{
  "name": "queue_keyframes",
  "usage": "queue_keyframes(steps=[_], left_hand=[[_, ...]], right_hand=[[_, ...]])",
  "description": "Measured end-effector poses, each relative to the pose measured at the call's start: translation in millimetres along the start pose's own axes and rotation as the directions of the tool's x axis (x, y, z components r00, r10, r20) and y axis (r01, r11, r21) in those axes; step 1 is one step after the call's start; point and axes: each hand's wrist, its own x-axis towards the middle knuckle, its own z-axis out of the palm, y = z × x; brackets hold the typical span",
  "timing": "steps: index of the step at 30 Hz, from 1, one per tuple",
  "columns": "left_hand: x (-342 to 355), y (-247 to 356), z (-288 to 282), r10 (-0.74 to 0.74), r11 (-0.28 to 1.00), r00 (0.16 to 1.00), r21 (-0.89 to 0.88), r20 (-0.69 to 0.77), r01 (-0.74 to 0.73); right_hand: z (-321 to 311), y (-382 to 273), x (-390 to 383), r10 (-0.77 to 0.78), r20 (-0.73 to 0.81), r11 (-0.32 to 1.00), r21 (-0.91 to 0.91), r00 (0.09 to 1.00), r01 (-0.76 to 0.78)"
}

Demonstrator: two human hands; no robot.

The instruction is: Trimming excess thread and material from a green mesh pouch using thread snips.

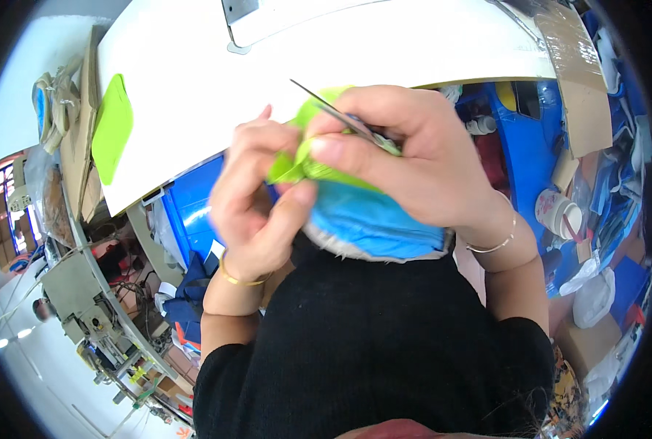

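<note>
My left hand [256, 194] pinches lime-green fabric [288, 168] at the left of a sewn piece in the middle of the view. My right hand [406, 157] grips the same green fabric and a slim, pointed metal tool [315, 95], whose dark blade angles up to the left. Below the green part hangs blue fabric [370, 212] with a frayed pale edge, against my black top. Whether the tool is scissors or something else I cannot tell.
A white worktable [165, 73] bears a loose green cut piece [111, 124] and a metal machine part at top. Blue bins [193, 208], cardboard [585, 102], a white cup [556, 212] and heaped blue materials surround it. Machinery [84, 314] stands lower left.
</note>
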Motion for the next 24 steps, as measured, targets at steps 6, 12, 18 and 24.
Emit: queue_keyframes(steps=[6, 12, 18, 24], left_hand=[[33, 82, -25, 0.571, 0.473, 0.801, 0.725, 0.18, -0.5], [110, 29, -13, 0.332, -0.011, 0.638, 0.679, 0.695, -0.734], [94, -36, 6, 0.277, 0.405, 0.752, 0.637, 0.597, -0.655], [89, -65, 4, 0.426, 0.612, 0.854, 0.599, 0.299, -0.516]], right_hand=[[43, -3, 15, 0.047, -0.155, 0.754, 0.654, 0.987, 0.067], [82, 52, 19, 0.557, -0.187, 0.413, 0.908, 0.809, -0.075], [71, 94, -11, 0.59, -0.404, 0.67, 0.728, 0.699, -0.145], [39, 97, -24, 0.28, -0.506, 0.96, 0.123, 0.816, -0.253]])
